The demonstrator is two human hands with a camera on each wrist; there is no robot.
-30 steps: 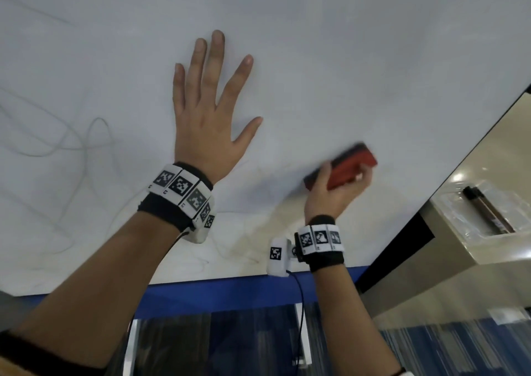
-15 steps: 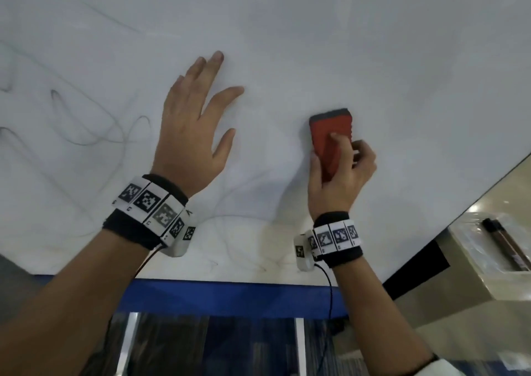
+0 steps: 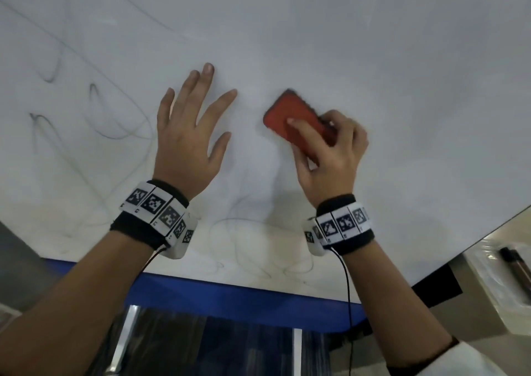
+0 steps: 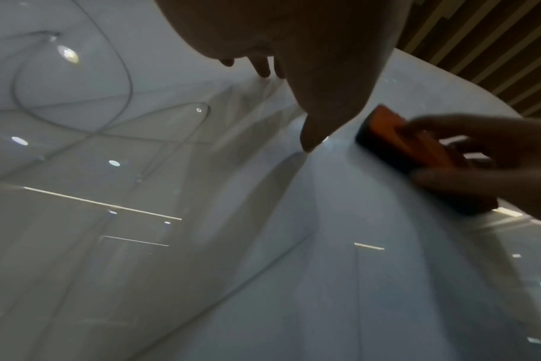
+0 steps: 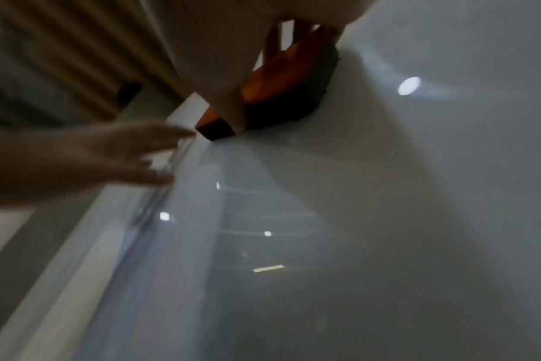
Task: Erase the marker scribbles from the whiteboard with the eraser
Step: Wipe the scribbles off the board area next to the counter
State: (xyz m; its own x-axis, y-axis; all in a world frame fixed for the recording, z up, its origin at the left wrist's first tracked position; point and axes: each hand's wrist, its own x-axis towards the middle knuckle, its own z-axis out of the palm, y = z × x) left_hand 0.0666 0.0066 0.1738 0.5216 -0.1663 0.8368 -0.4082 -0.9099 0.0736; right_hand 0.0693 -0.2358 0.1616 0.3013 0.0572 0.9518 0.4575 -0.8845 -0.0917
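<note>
Whiteboard (image 3: pixel 373 45): R hand (image 3: pixel 330 157) grips eraser (image 3: pixel 290 117), probably touching; L hand (image 3: pixel 186 134) splayed.

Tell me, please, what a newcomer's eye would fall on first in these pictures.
First, the red eraser, gripped by the right hand and pressed to the whiteboard near the picture's middle. Next, the left hand spread open just left of it. Thin marker scribbles remain at the left and along the bottom edge.

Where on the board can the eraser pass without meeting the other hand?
Free: whiteboard above and right of the eraser in the right hand, toward the right edge. Crowded: left, where the left hand spreads beside it; scribbles lie beyond.
</note>
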